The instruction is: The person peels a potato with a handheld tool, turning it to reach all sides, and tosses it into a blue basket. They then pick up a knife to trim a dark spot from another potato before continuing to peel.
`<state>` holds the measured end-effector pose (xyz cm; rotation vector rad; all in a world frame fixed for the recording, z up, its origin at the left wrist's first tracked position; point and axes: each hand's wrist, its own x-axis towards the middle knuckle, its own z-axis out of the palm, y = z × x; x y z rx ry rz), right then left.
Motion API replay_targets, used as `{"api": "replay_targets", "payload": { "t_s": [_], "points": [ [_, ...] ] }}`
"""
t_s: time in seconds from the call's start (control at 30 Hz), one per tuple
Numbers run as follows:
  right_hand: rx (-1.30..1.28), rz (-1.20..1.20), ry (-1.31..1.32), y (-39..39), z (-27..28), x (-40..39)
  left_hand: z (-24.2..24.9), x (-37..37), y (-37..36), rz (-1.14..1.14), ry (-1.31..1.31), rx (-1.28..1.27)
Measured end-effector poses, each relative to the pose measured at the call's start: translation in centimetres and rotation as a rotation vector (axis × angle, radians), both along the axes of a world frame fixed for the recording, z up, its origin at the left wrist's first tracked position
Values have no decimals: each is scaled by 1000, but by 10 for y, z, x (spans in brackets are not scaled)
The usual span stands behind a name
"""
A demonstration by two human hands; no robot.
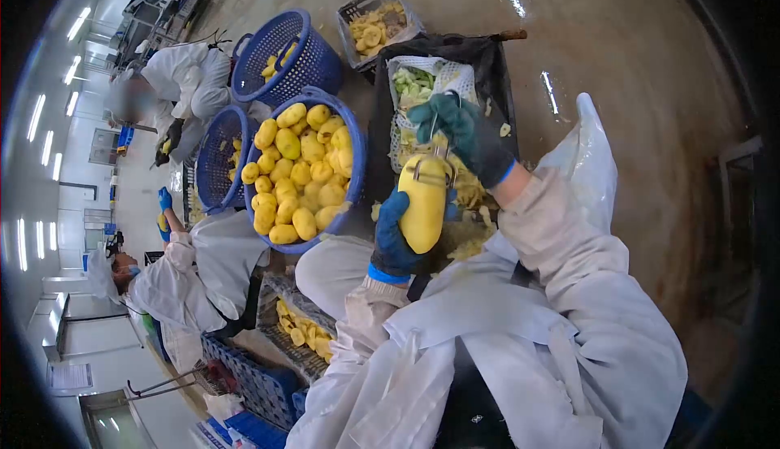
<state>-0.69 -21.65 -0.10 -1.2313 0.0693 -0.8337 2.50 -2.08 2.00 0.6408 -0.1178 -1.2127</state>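
My left hand (393, 239), in a blue glove, is closed around a large peeled yellow mango (422, 217) held upright in front of my apron. My right hand (470, 134), in a dark green glove, grips a metal peeler (439, 156) whose head lies against the mango's upper end. Below both hands, a black crate (497, 71) holds peelings (467, 242) and a white mesh basket (465, 79) with green pieces in it. To the left, a blue perforated basket (357, 193) is full of peeled yellow mangoes (301, 169).
More blue baskets (315, 63) stand beyond the full one. A crate of yellow pieces (374, 30) sits at the top. Two people (191, 262) in white work on the left. Another crate (296, 319) with cut pieces lies near my left knee. The floor (601, 34) looks wet.
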Motion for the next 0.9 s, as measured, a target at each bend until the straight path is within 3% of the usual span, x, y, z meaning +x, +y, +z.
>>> {"api": "replay_targets", "payload": {
  "t_s": [0.07, 0.13, 0.2, 0.23, 0.27, 0.33, 0.37, 0.43, 0.5, 0.53, 0.57, 0.63, 0.67, 0.73, 0.77, 0.8, 0.83, 0.9],
  "points": [
    [-5, -152, 80, -16, -14, 6, -3, -5, -3, 95, 53, 8],
    [242, 104, -117, -17, -6, 0, -8, 3, -9, 144, 69, -14],
    [-45, 85, -15, 21, 4, -10, -3, -12, -8, 300, -600, 135],
    [-36, 286, -115, 33, 5, -11, -3, -12, -11, 304, -625, 153],
    [-68, 182, -48, 28, -4, -7, -3, -11, -14, 307, -650, 171],
    [-121, -22, 83, 5, -28, 8, -11, -2, -12, 186, -68, 123],
    [8, -17, 38, -5, -31, 7, -1, -4, -14, 201, 62, 108],
    [264, -19, -73, -26, -34, 5, -5, 2, -9, 183, 34, 85],
    [429, 210, -185, 4, -22, 1, -14, 4, -8, 165, 32, 78],
    [368, 318, -172, 23, -11, -3, -19, 6, -10, 155, 34, 84],
    [469, 313, -5, 32, -12, -3, -19, 7, -12, 144, 31, 91],
    [459, 355, -187, 4, -7, -5, -15, 4, -9, 157, 79, 123],
    [377, 241, -126, -1, -10, -5, -12, 4, -9, 168, 98, 134],
    [222, 13, 29, -11, -16, -5, -59, 16, -7, 324, -404, 281],
    [129, 25, -10, 2, -18, 1, -64, 14, -7, 335, -430, 286],
    [200, 49, 39, 21, 0, -4, -68, 12, -8, 346, -456, 291],
    [274, 70, 87, 40, 17, -10, -46, 8, -15, 293, -270, 221],
    [222, 15, 66, -1, -29, 1, -10, 4, -19, 187, 92, 91]
  ]
}}
